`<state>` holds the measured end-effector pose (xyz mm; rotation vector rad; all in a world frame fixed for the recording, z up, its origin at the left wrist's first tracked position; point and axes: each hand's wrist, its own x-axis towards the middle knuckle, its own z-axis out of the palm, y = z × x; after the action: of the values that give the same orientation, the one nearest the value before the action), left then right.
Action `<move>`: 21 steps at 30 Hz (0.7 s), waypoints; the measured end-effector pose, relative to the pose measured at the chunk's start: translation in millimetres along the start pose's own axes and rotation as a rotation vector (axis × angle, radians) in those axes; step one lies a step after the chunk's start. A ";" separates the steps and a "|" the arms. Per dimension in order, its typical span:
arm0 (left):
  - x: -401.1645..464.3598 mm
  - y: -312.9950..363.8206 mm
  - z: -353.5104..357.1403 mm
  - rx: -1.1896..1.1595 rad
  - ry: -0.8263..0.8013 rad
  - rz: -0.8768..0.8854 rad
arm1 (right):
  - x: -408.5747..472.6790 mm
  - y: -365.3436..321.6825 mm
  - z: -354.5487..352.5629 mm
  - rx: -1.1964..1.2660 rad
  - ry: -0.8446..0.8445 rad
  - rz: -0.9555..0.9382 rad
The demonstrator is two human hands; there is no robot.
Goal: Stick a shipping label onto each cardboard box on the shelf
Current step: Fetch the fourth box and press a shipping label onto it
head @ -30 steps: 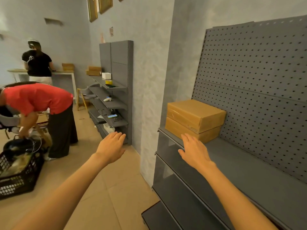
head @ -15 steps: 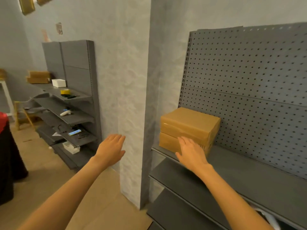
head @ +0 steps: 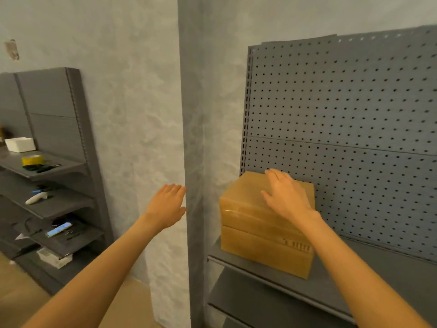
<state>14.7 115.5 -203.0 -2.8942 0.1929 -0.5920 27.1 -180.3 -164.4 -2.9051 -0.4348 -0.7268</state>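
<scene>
Partly, right hand (head: 285, 197) hides blurred upper box (head: 246, 204)

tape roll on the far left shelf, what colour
Yellow; the tape roll shows in the head view.

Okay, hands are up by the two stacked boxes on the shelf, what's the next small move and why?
Probably bring the left hand across to the top box to steady it. The right hand already lies over its top, both hands are empty, and no label is in view.
</scene>
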 end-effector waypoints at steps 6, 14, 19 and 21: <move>71.7 14.8 10.8 -0.239 0.013 -0.001 | 19.9 39.8 -0.8 -0.032 -0.003 0.183; 116.6 57.6 34.6 -0.887 -0.147 -0.095 | -7.7 70.6 3.2 0.103 -0.022 0.476; 121.9 79.7 39.5 -1.273 -0.479 -0.193 | -34.1 67.7 14.3 0.360 -0.011 0.716; 121.8 84.0 42.6 -1.396 -0.621 -0.233 | -40.0 63.8 21.4 0.464 0.003 0.808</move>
<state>135.2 20.3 -212.7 -4.2226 0.2279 0.8360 22.1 -247.2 -205.0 -2.3175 0.4937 -0.4156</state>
